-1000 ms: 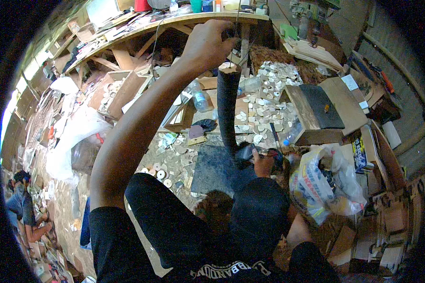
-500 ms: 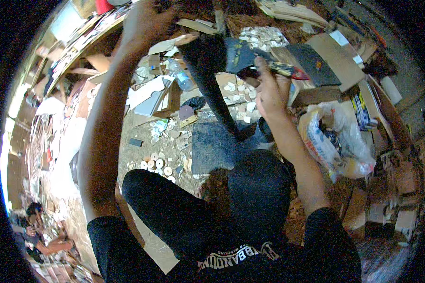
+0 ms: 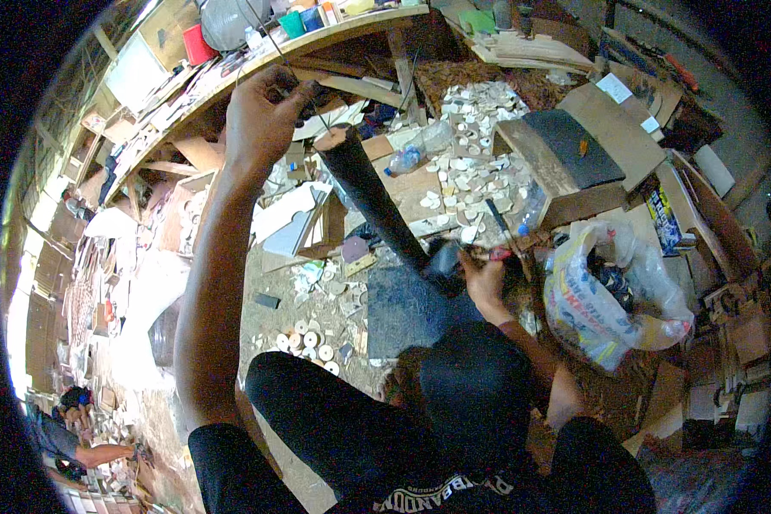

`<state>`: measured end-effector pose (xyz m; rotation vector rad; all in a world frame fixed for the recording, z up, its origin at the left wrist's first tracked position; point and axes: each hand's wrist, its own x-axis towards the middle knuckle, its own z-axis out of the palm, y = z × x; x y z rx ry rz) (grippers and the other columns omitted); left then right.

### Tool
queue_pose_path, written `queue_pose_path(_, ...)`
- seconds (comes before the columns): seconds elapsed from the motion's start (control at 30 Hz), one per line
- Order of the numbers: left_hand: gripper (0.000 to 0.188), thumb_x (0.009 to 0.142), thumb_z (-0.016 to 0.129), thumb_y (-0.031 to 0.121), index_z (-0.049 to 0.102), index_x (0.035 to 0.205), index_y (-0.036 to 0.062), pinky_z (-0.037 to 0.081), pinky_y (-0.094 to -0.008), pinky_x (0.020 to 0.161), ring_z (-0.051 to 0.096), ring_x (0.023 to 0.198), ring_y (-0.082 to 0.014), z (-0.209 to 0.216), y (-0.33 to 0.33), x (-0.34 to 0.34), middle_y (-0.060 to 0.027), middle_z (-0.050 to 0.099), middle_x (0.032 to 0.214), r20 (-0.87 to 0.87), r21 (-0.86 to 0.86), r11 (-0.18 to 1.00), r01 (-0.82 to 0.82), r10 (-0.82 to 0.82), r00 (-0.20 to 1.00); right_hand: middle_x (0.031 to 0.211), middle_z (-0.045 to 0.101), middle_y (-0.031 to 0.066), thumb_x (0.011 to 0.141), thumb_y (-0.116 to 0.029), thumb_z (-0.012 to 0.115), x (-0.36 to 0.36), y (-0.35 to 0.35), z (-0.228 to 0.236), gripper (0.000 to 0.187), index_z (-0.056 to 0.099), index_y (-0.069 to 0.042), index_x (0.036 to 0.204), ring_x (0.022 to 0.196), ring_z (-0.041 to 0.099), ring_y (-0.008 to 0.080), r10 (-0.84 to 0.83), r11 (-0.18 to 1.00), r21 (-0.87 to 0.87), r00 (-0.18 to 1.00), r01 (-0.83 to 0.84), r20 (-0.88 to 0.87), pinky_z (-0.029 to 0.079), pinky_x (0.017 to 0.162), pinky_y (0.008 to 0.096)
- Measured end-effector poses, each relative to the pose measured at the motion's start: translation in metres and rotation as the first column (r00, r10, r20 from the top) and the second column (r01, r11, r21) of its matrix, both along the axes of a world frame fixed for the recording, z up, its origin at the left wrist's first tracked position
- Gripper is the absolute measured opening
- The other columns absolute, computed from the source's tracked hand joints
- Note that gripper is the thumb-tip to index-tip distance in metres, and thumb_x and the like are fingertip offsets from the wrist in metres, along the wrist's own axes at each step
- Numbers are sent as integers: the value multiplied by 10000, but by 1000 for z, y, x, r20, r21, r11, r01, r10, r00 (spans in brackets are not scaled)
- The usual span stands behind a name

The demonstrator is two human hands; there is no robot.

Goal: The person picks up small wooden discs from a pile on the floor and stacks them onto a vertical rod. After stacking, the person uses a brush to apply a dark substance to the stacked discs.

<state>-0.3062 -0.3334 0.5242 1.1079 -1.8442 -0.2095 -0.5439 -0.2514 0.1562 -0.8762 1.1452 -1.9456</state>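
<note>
My left hand (image 3: pixel 264 116) is raised at the upper left, its fingers pinched round a thin dark strand (image 3: pixel 271 36), like wire or cord. The strand rises past the hand, and its lower end comes near the top of a dark post (image 3: pixel 373 195) with a pale cut end. My right hand (image 3: pixel 486 284) is closed beside the post's lower end, on a dark item with a red end (image 3: pixel 499 254); its kind I cannot make out. A dark shape (image 3: pixel 445 264) lies against the post there. Below is a dark square mat (image 3: pixel 403 313), in front of my knees.
A plastic bag (image 3: pixel 612 283) stands at my right, near a cardboard box (image 3: pixel 587 201). Pale offcuts (image 3: pixel 480 193) and plastic bottles (image 3: pixel 407 158) lie beyond. A cluttered wooden bench (image 3: pixel 334 38) curves across the back. Another person's arm (image 3: pixel 107 454) shows at the lower left.
My right hand has come down from the upper middle to the post's lower end, with the dark, red-ended item. My left hand has lowered slightly. The view has tilted up, showing more of the bench.
</note>
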Motion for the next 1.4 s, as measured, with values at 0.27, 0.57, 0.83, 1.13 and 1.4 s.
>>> queue_pose_path(0.27, 224, 824, 689, 239, 672, 825, 16, 465, -277, 567, 606, 589, -113, 10, 19, -23, -76, 674, 684, 40, 35, 999, 6, -7, 999, 877, 653, 37, 857, -134, 667, -18, -11, 240, 134, 623, -51, 953, 727, 646, 125, 218, 881, -424, 975, -211, -33, 566, 545, 267)
queue_pose_path(0.57, 281, 803, 704, 281, 673, 847, 5, 494, -316, 608, 651, 624, -189, 12, 19, -27, -117, 676, 707, 108, -68, 997, 23, -16, 994, 860, 665, 76, 845, -121, 679, -22, -8, 286, 150, 644, 2, 924, 691, 647, 133, -58, 948, -318, 982, -2, -177, 579, 545, 271)
queue_pose_path(0.83, 213, 836, 653, 188, 651, 882, -20, 499, -312, 594, 667, 645, -189, 7, 8, -30, -137, 688, 750, 30, -66, 984, 166, -164, 986, 835, 661, 85, 835, -116, 689, -24, -28, 295, 126, 662, 4, 865, 674, 649, 157, -21, 959, -273, 936, -80, -350, 589, 566, 300)
queue_pose_path(1.13, 233, 824, 641, 165, 659, 974, -12, 519, -346, 681, 686, 740, -265, 11, 19, -34, -160, 690, 814, 202, -135, 981, 139, -110, 973, 842, 644, 86, 847, -107, 667, -27, -18, 295, 154, 615, 17, 922, 661, 647, 161, 62, 979, -184, 991, -83, -119, 584, 530, 296)
queue_pose_path(1.4, 229, 823, 661, 209, 673, 923, 3, 507, -347, 645, 671, 680, -258, 11, 12, -42, -147, 684, 771, 125, -75, 982, 174, -164, 979, 664, 634, 66, 820, -177, 699, -27, -32, 342, 227, 640, 18, 720, 525, 620, 141, -128, 958, -278, 759, -72, -638, 544, 449, 295)
